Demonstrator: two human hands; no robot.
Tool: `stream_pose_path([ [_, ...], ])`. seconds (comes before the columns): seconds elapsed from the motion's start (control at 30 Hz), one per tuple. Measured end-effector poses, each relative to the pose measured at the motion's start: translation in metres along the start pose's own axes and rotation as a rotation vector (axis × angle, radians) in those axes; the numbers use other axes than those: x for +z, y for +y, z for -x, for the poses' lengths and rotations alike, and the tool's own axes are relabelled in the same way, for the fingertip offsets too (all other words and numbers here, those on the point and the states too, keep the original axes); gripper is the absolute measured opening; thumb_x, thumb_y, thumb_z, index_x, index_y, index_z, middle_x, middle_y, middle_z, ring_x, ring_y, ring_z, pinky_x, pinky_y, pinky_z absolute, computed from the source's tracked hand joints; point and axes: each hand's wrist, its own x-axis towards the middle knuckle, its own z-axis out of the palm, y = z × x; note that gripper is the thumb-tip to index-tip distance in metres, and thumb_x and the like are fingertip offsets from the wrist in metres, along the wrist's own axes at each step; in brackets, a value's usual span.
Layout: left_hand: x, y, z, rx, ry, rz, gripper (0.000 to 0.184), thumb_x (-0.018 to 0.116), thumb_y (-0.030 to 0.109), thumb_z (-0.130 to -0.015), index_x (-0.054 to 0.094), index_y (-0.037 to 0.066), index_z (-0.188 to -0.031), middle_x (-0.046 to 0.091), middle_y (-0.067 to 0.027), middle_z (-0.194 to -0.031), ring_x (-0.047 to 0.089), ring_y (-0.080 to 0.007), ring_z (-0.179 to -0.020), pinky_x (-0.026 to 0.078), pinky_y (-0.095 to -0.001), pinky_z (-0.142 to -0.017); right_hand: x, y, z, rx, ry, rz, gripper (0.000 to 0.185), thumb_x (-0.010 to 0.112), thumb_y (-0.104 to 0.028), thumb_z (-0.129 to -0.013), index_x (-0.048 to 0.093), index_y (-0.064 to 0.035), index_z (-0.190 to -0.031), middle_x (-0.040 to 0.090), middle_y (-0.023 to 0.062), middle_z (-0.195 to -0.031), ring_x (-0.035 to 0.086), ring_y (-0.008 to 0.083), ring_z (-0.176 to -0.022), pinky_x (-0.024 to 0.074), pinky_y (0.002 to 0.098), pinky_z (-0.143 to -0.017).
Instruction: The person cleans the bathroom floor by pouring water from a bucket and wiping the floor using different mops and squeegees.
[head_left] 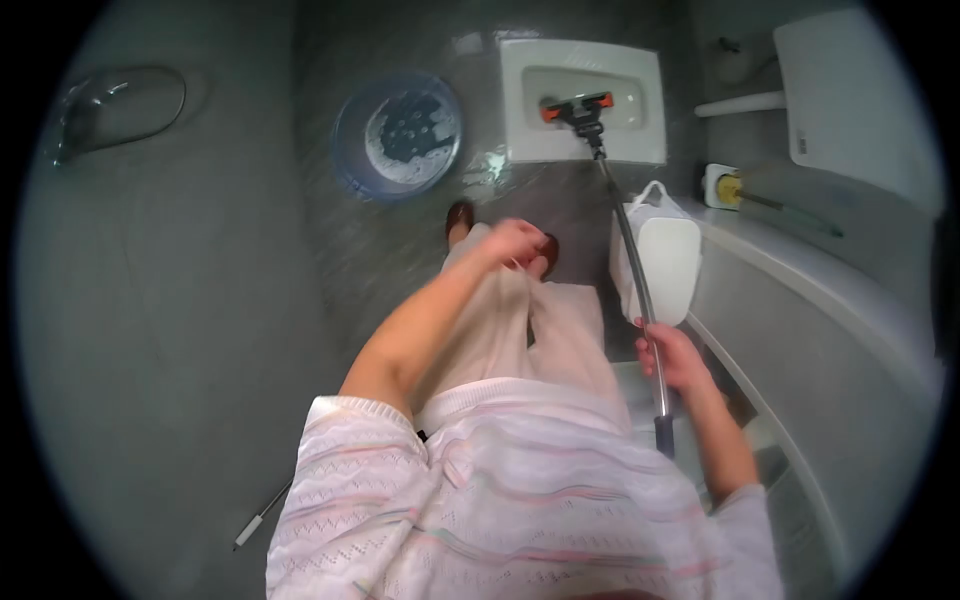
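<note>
My right hand (675,355) is wrapped round the metal pole of a long-handled scrubber (630,245), near its dark end grip. The scrubber's black head with orange ends (580,108) is over the basin of a white squat toilet (585,148); whether it touches the basin I cannot tell. My left hand (515,243) is closed in front of my knees, beside the light trousers (480,320) and above a brown shoe (551,252). What its fingers hold, if anything, is unclear.
A blue-rimmed basin (350,150) of sudsy water stands on the wet grey floor. Right of the pole is a white bin (668,265) with a liner. A yellow-headed brush (730,188) lies on the ledge (790,270). A thin rod (250,530) shows lower left.
</note>
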Motion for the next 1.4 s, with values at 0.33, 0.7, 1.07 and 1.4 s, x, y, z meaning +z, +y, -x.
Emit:
stream_pose_path([
  [0.33,-0.383,-0.137,-0.139,-0.408,0.815,0.008,0.034,0.06,0.018,-0.072,0.056,0.003,-0.102,0.058,-0.0113,-0.084,0.057,-0.0212,-0.068,0.048,-0.0357,-0.054,0.055,-0.033,-0.174,0.035,0.012,-0.398,0.03,0.045,-0.029,-0.088,0.048,-0.0112,-0.112,0.053,0.0033,-0.072,0.045,0.0143,-0.052,0.0382,0.0284,-0.043],
  [0.7,-0.574,-0.137,-0.298,-0.14,1.064,0.281,0.033,0.059,0.01,-0.075,0.046,-0.001,-0.103,0.055,-0.0064,-0.071,0.053,-0.017,-0.057,0.045,-0.031,-0.05,0.093,-0.079,-0.304,0.099,0.27,-0.271,0.034,0.046,-0.036,-0.087,0.049,-0.0096,-0.109,0.044,0.0026,-0.057,0.039,0.0116,-0.04,0.0363,0.0266,-0.035],
  [1.07,-0.405,0.022,-0.264,-0.045,0.874,0.248,0.012,0.055,0.006,-0.071,0.049,0.002,-0.081,0.052,-0.0062,-0.061,0.051,-0.0165,-0.041,0.045,-0.0294,-0.035,0.069,-0.098,-0.249,0.061,0.297,-0.245,0.035,0.05,-0.038,-0.085,0.049,-0.0107,-0.106,0.044,0.0013,-0.058,0.037,0.01,-0.039,0.0328,0.0249,-0.034],
  [1.4,-0.261,0.163,-0.308,0.143,0.796,0.057,0.007,0.056,0.004,-0.068,0.05,0.001,-0.07,0.052,-0.0066,-0.057,0.054,-0.0174,-0.044,0.042,-0.0283,-0.035,0.063,-0.101,-0.218,0.113,0.347,-0.217,0.032,0.049,-0.036,-0.086,0.049,-0.0108,-0.105,0.044,0.0004,-0.058,0.036,0.0083,-0.039,0.0312,0.0233,-0.033],
])
